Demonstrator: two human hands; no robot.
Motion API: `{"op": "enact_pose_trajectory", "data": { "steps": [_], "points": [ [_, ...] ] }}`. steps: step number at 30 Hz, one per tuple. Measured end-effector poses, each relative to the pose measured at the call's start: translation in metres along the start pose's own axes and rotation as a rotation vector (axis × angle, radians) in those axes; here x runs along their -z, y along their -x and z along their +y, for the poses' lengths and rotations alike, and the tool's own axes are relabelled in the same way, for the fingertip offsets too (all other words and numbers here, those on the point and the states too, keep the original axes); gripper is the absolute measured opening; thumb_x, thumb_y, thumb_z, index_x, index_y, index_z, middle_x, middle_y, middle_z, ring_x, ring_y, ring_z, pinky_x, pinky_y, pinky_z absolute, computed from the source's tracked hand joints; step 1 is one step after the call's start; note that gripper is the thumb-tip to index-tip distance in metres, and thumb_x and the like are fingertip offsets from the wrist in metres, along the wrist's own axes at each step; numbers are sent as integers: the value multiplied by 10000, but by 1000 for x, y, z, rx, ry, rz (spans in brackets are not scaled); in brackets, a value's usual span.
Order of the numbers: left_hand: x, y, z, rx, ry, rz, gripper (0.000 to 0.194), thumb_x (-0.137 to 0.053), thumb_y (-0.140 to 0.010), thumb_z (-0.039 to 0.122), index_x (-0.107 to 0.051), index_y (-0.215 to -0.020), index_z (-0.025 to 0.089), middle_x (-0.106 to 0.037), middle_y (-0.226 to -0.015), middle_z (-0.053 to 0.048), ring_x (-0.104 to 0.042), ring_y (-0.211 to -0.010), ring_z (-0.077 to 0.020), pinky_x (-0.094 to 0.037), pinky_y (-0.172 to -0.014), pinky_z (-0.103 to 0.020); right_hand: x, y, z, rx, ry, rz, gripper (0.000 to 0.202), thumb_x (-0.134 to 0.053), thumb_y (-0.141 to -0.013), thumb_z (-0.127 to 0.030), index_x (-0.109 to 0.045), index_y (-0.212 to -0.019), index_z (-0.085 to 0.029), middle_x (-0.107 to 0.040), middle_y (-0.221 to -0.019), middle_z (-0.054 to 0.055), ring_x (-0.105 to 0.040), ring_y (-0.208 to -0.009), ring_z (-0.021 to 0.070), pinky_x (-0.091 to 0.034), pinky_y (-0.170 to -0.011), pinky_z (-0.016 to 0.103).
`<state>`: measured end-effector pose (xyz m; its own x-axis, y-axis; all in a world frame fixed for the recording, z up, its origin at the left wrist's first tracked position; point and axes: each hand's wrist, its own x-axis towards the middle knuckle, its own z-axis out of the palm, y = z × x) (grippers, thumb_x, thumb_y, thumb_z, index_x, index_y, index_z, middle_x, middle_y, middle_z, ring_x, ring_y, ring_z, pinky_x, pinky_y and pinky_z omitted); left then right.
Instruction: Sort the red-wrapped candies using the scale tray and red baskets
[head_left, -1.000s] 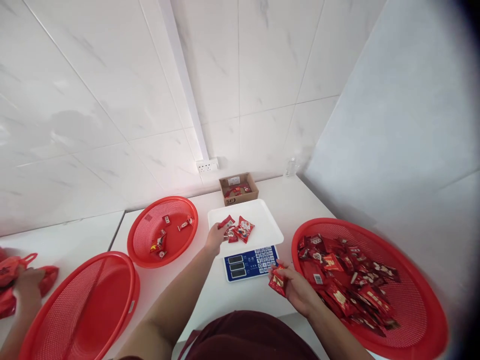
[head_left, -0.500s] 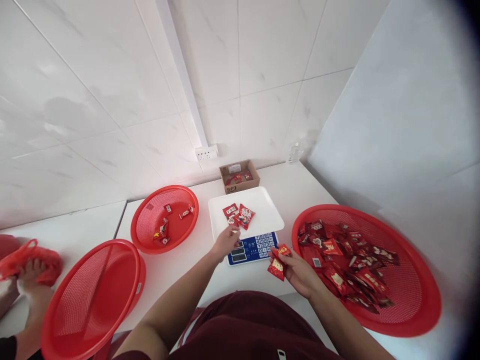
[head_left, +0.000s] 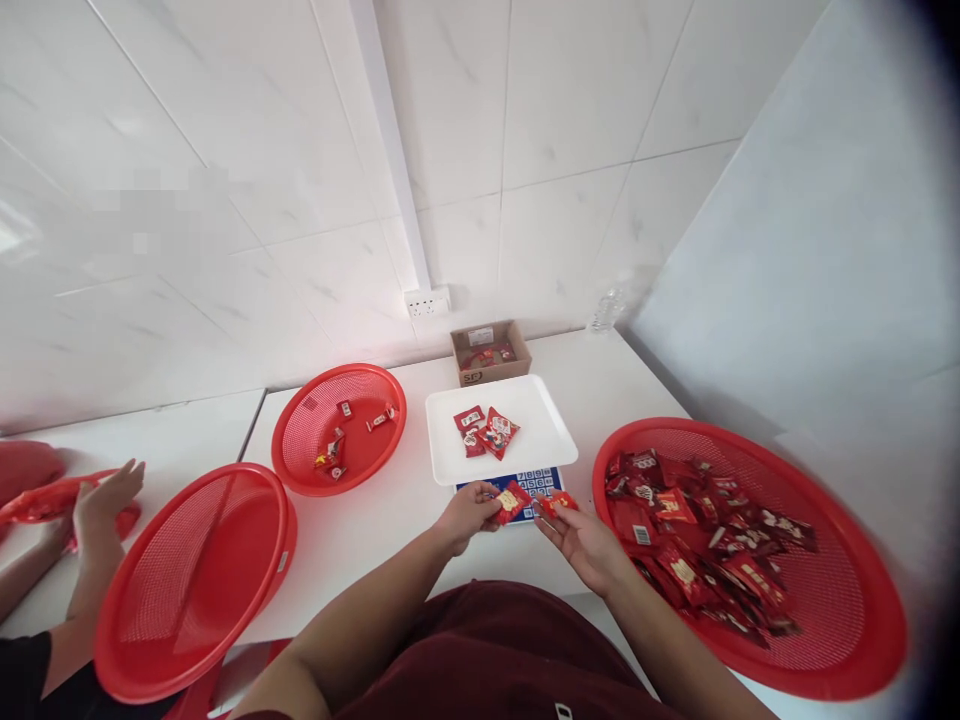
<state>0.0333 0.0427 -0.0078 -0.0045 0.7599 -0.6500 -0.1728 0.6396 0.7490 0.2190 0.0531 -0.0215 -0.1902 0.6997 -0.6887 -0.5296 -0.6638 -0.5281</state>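
Red snack packets (head_left: 486, 432) lie on the white tray (head_left: 448, 462) of a blue-keyed scale (head_left: 538, 482). In front of the scale, my left hand (head_left: 469, 517) pinches a red packet (head_left: 512, 502) by its left end. Close to its right, my right hand (head_left: 583, 540) holds another red packet (head_left: 557, 503) between thumb and fingers. The two hands partly cover the scale's keypad. To the right, a large red basket (head_left: 862, 640) contains several red packets.
A red basket (head_left: 281, 440) with small packets stands left of the scale; another red basket (head_left: 281, 510) is nearer. Behind are a cardboard box (head_left: 491, 374) and a clear bottle (head_left: 606, 310). Another person's hands (head_left: 101, 500) handle a red bag (head_left: 45, 503) at far left.
My left hand has moved from the tray's front edge toward my right hand and now grips a packet. At far left, the other person's hand has lifted off the red bag. The view has shifted slightly.
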Motion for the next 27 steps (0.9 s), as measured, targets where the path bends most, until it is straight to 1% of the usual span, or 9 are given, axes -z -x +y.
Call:
{"op": "enact_pose_trajectory", "data": {
  "steps": [4,8,11,14,16,18,22,25,27],
  "points": [
    [9,-12,20,-124,80,194,304,-683,-694,340,-536,-887,158,-571,-621,29,-510,-517,-76,-406,-539,-223,13,4,-2,-19,-39,48,276,-727,-638,-111,-588,-848,-224,-718,-801,1,-692,-795,156,-575,-733,256],
    [19,-29,49,-258,111,315,285,-559,-809,322,-485,-1047,185,-573,-736,28,-516,-585,-53,-443,-651,-218,17,11,-3,-26,-57,77,249,-716,-652,-99,-600,-845,-206,-723,-810,15,-692,-751,145,-577,-676,226],
    [23,-44,68,-251,86,304,287,-564,-804,242,-488,-1074,177,-590,-782,4,-548,-635,-65,-462,-709,-243,17,14,-1,-22,-62,72,236,-720,-650,-96,-605,-827,-201,-716,-776,7,-689,-729,135,-575,-670,217],
    [25,-51,74,-172,8,248,245,-653,-722,197,-565,-944,145,-592,-724,-18,-547,-620,-102,-464,-668,-280,17,14,-1,-23,-50,58,245,-738,-641,-107,-609,-828,-201,-713,-776,6,-689,-740,140,-574,-684,223],
    [28,-49,71,-145,-49,236,202,-675,-696,197,-592,-872,144,-584,-712,-23,-525,-611,-106,-450,-637,-278,17,14,-2,-14,-41,49,235,-737,-650,-116,-612,-830,-201,-714,-793,10,-689,-753,143,-573,-692,227],
    [31,-41,63,-151,-89,238,185,-660,-711,222,-597,-874,161,-581,-748,-19,-511,-623,-98,-434,-624,-257,18,15,-4,3,-36,55,198,-716,-677,-119,-613,-825,-201,-714,-800,11,-688,-752,139,-571,-688,223],
    [40,-14,35,-118,-125,200,195,-617,-747,280,-576,-907,178,-572,-762,-1,-506,-605,-76,-426,-626,-235,21,21,-10,24,-12,91,127,-671,-729,-121,-606,-799,-204,-702,-750,0,-678,-701,114,-561,-655,197],
    [44,10,10,-35,-145,119,221,-639,-721,317,-575,-860,158,-569,-702,6,-502,-566,-73,-417,-598,-237,21,27,-10,-23,72,89,129,-679,-737,-143,-602,-815,-211,-698,-757,-5,-654,-649,87,-529,-574,158],
    [42,25,-5,25,-168,29,271,-662,-693,355,-579,-850,150,-571,-690,9,-502,-559,-75,-406,-577,-235,18,30,-6,-76,172,44,145,-700,-731,-193,-599,-833,-212,-695,-777,-3,-629,-611,73,-489,-515,145]
  ]
}}
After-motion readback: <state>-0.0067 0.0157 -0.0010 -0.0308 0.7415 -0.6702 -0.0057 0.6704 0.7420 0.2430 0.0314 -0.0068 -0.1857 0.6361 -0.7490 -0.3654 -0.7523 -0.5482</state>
